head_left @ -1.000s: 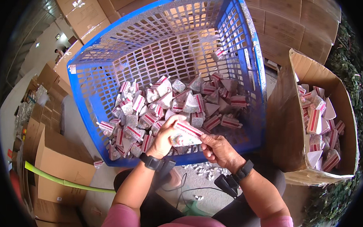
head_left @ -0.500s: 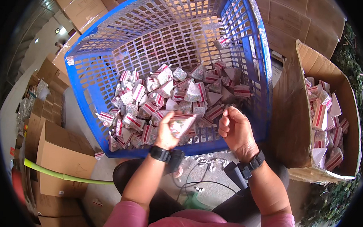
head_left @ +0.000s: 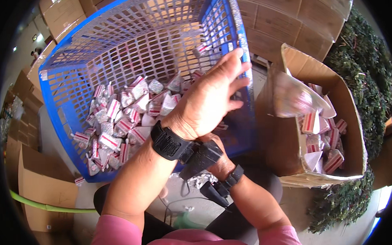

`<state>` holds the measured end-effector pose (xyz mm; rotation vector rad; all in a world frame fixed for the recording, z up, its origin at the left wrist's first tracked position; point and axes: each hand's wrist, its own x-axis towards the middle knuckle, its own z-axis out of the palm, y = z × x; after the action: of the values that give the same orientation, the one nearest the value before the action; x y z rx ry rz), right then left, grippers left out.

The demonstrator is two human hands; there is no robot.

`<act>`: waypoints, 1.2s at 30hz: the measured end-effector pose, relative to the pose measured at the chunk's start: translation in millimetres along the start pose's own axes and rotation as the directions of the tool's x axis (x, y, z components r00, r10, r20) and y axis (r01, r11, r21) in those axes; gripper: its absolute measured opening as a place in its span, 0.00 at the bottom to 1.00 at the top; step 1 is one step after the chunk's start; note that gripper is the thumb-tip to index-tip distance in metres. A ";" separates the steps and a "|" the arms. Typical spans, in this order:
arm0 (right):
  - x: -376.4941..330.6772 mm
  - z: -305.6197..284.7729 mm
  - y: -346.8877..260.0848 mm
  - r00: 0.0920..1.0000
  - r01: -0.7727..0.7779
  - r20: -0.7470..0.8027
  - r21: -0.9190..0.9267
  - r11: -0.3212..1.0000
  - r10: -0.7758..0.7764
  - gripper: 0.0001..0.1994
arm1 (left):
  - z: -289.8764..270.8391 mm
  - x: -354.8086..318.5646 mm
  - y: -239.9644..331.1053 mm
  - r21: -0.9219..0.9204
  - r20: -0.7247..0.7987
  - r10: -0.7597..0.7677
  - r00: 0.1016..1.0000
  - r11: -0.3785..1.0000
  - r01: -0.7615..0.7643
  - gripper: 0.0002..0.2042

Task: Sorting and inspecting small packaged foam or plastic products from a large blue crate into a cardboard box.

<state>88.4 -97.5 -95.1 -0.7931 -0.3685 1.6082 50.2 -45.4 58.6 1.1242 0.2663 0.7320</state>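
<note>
My left hand reaches to the right across the blue plastic basket, its fingers spread and holding nothing. Beyond its fingertips a pyramid-shaped packet, blurred by motion, is in the air at the left wall of an open cardboard box. Tucked under my left wrist, my right hand is mostly covered, and its fingers do not show. A pile of small silvery packets with red-and-white strips lies in the basket. Similar packets fill part of the box.
One packet sits apart, high against the basket's right side. Stacked cartons stand behind, with green artificial foliage on the right. At the left are an open carton and a yellow-green strap. A dark cable lies on the floor.
My left hand has swung rightward and let go of the packet, which has flown to the cardboard box. My right hand has passed beneath the left wrist. The view has shifted right.
</note>
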 end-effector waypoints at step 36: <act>-14.9 23.9 -11.7 0.980 -0.156 0.089 -0.201 0.967 0.177 0.06 | -241.7 -177.7 -193.8 0.618 -0.786 0.144 0.601 0.215 0.756 0.21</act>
<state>81.3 -104.7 -66.4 -0.9068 -0.5535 1.7961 -135.6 -31.8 -246.2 1.7601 1.8965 0.4952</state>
